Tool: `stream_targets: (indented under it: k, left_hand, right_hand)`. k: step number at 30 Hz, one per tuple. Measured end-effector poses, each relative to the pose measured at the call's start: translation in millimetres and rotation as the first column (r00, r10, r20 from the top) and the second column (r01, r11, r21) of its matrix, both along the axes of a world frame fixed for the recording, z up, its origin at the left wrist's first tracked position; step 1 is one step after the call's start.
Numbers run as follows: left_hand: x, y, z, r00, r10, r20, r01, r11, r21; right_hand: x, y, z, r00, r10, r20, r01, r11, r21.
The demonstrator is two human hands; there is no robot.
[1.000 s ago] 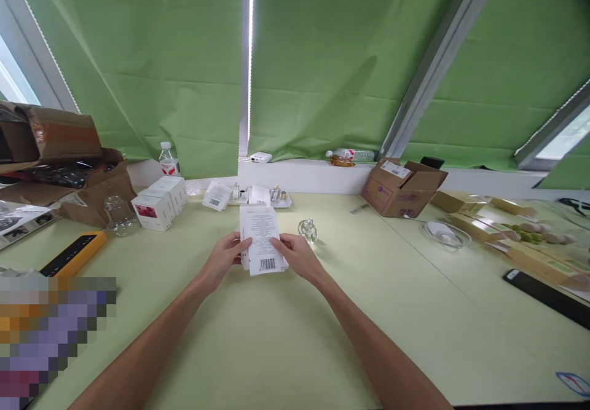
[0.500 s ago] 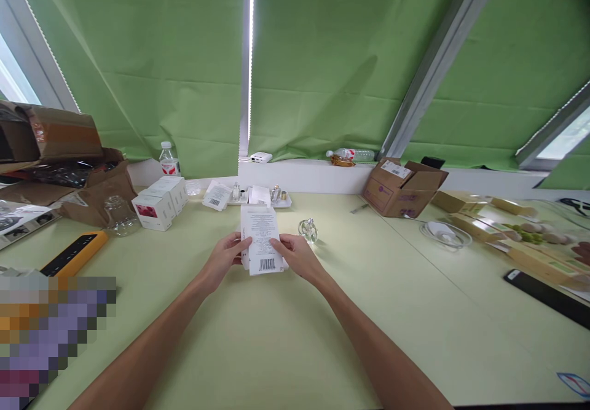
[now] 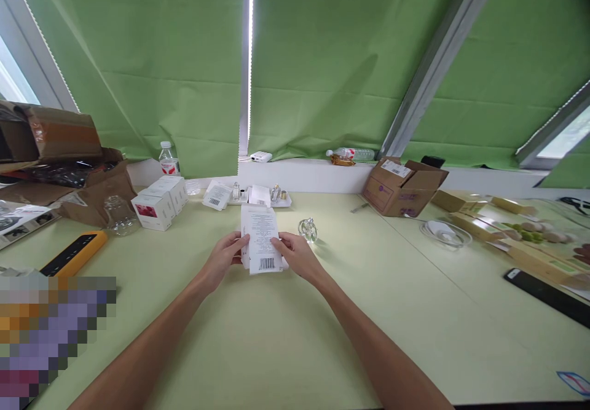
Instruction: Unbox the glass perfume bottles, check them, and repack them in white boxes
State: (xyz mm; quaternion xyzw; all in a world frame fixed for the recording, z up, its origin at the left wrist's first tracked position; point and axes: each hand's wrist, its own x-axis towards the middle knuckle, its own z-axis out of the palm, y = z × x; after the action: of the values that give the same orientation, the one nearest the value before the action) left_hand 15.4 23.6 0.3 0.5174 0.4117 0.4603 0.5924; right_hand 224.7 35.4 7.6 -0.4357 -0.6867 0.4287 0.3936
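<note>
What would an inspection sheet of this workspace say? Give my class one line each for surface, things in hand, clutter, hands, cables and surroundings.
Surface: pale green table, with a seam on the right side.
Things in hand: white pack, barcode facing the wearer.
Clutter: glass bottle right of the pack; white boxes and orange strip on the left; brown carton at the back right.
Hands: left hand and right hand hold the pack's opposite sides.
Cables: white cable, coiled, on the right.
Surroundings: green blinds behind the table.
</note>
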Motion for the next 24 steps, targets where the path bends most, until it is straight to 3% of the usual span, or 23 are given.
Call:
stream_targets:
  k: [12, 24]
  left_hand:
    - [-0.6, -3.3, 7.7, 0.999, -0.054, 0.007, 0.054, 0.998, -0.012]
    - [0.8, -2.6, 3.1, 0.994, -0.113, 0.009, 0.113, 0.993, -0.02]
  right_hand:
    - [0.3, -0.8, 1.8, 0.999, 0.012, 0.039, -0.013, 0.999, 0.032]
    - [-3.6, -12.1, 12.4, 0.99, 0.05, 0.133, -0.05, 0.999, -0.002]
